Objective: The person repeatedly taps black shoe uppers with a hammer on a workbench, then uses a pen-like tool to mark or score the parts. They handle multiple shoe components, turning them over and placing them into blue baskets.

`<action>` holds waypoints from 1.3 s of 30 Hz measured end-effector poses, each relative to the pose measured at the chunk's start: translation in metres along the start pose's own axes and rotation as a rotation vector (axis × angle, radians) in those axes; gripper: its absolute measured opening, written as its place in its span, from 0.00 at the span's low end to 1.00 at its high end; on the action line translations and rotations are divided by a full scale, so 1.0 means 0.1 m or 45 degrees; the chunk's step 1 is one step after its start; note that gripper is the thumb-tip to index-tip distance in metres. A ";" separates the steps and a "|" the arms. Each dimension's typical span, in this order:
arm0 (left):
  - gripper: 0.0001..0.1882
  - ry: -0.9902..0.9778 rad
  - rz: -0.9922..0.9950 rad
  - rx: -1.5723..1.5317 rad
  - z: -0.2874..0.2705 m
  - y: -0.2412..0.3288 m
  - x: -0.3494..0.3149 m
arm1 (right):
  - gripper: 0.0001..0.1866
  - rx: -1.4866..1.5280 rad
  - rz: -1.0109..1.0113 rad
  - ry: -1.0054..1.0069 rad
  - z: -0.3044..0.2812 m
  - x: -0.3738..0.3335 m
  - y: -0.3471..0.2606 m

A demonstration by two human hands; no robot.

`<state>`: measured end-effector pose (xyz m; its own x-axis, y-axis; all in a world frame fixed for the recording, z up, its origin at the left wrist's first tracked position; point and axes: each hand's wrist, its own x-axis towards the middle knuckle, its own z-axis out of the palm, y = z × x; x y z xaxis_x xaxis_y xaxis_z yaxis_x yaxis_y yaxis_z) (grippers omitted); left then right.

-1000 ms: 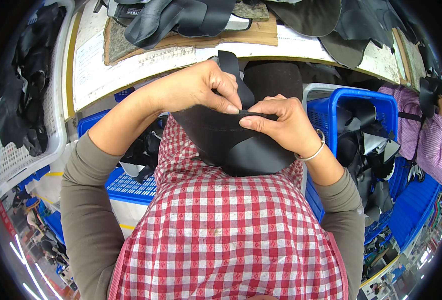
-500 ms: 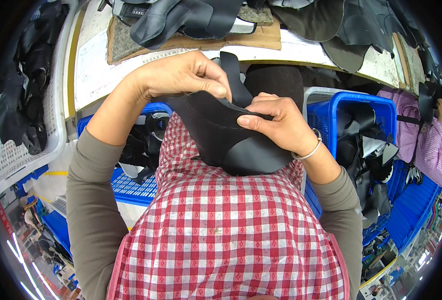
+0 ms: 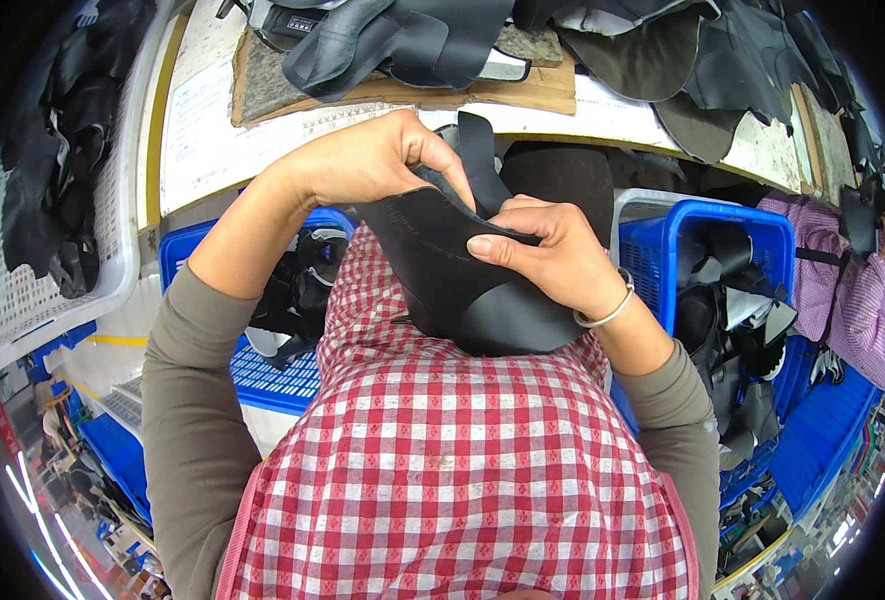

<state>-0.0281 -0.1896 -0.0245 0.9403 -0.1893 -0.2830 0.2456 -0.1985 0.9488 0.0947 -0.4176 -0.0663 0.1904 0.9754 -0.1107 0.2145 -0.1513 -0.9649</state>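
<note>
Above my lap, both hands grip a black shoe upper, part dull fabric and part smooth leather at its lower right. My left hand holds its upper edge, fingers bent over the rim and reaching inside; the left thumb is mostly hidden. On the right side of the opening, my right hand pinches the edge, thumb on the near face and fingers behind. A black leather strap stands up behind the opening, between the two hands. Whether it joins the upper is hidden.
The worktable ahead bears a board and black leather pieces. Blue baskets with black pieces flank my lap. A white basket stands far left. Another person's checked sleeve shows at right.
My left thumb has slipped from the near face out of sight, and the left fingers reach further into the upper's opening. My right hand keeps its pinch. The whole view has shifted slightly.
</note>
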 end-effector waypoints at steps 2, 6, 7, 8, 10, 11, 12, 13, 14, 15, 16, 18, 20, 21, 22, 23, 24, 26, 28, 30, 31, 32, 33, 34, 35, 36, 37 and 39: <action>0.11 -0.002 -0.007 0.014 0.00 0.01 -0.01 | 0.14 0.019 -0.057 0.003 0.01 0.00 0.00; 0.11 0.004 0.028 0.089 0.03 0.01 -0.03 | 0.12 0.051 -0.113 0.007 0.02 -0.01 0.00; 0.12 0.013 0.105 0.117 0.04 0.02 -0.05 | 0.12 0.019 -0.084 0.040 0.02 -0.02 0.00; 0.15 0.082 0.087 0.079 0.07 0.02 -0.07 | 0.12 -0.001 -0.074 0.066 0.03 -0.03 0.01; 0.20 0.230 0.120 0.057 0.14 0.03 -0.15 | 0.11 -0.032 -0.073 0.110 0.03 -0.07 0.01; 0.26 0.280 0.143 0.172 0.18 0.04 -0.21 | 0.11 -0.044 -0.083 0.127 0.03 -0.09 0.01; 0.21 0.360 0.056 0.186 0.24 0.05 -0.28 | 0.11 -0.058 -0.073 0.142 0.02 -0.10 0.00; 0.19 0.386 0.024 0.064 0.29 0.04 -0.34 | 0.11 -0.051 -0.002 0.120 0.01 -0.10 0.00; 0.20 0.446 -0.121 -0.034 0.36 0.04 -0.40 | 0.11 -0.048 -0.050 0.124 0.01 -0.11 -0.02; 0.23 0.493 -0.118 -0.007 0.40 0.03 -0.44 | 0.11 -0.061 -0.039 0.101 -0.01 -0.09 -0.03; 0.23 0.540 -0.012 0.010 0.44 0.01 -0.47 | 0.11 -0.082 0.009 0.060 -0.01 -0.08 -0.06; 0.23 0.611 0.011 -0.005 0.48 -0.04 -0.52 | 0.14 -0.328 -0.131 0.038 -0.02 -0.01 -0.12; 0.23 0.635 0.034 -0.025 0.50 -0.08 -0.54 | 0.16 -0.475 -0.187 0.068 0.01 0.06 -0.20; 0.24 0.645 0.100 -0.037 0.50 -0.11 -0.54 | 0.17 -0.526 -0.273 0.071 0.05 0.09 -0.23; 0.24 0.679 0.085 -0.013 0.51 -0.12 -0.55 | 0.17 -0.498 -0.227 0.058 0.09 0.11 -0.26; 0.24 0.707 0.104 0.011 0.51 -0.13 -0.55 | 0.17 -0.463 -0.189 0.041 0.12 0.13 -0.29; 0.24 0.730 0.117 0.039 0.53 -0.13 -0.55 | 0.17 -0.425 -0.152 0.027 0.15 0.14 -0.30; 0.24 0.761 0.105 0.044 0.56 -0.13 -0.55 | 0.16 -0.478 -0.163 0.016 0.17 0.15 -0.31; 0.23 0.776 0.088 0.035 0.60 -0.12 -0.54 | 0.16 -0.462 -0.088 0.010 0.16 0.14 -0.29; 0.22 0.770 0.101 0.002 0.62 -0.11 -0.53 | 0.16 -0.431 -0.135 -0.013 0.14 0.13 -0.23; 0.22 0.775 0.078 0.027 0.62 -0.11 -0.53 | 0.16 -0.421 -0.122 -0.014 0.14 0.13 -0.21; 0.21 0.777 0.076 0.054 0.63 -0.11 -0.53 | 0.16 -0.414 -0.133 -0.004 0.13 0.12 -0.18; 0.21 0.776 0.096 0.081 0.64 -0.11 -0.53 | 0.16 -0.404 -0.135 0.010 0.14 0.11 -0.16; 0.20 0.789 0.073 0.106 0.64 -0.11 -0.53 | 0.16 -0.394 -0.137 0.024 0.15 0.09 -0.14; 0.20 0.797 0.071 0.129 0.65 -0.10 -0.54 | 0.16 -0.426 -0.179 0.073 0.17 0.07 -0.13; 0.19 0.805 0.068 0.153 0.66 -0.10 -0.54 | 0.16 -0.458 -0.222 0.122 0.19 0.06 -0.12; 0.19 0.808 0.064 0.189 0.66 -0.09 -0.55 | 0.16 -0.488 -0.267 0.170 0.21 0.04 -0.12; 0.19 0.828 0.024 0.254 0.69 -0.08 -0.55 | 0.16 -0.623 -0.218 0.235 0.25 0.00 -0.14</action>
<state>-0.0977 -0.2440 -0.0263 0.9098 0.4098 -0.0654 0.2380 -0.3860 0.8912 0.0676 -0.4114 -0.0591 0.2694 0.9550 0.1240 0.6690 -0.0930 -0.7374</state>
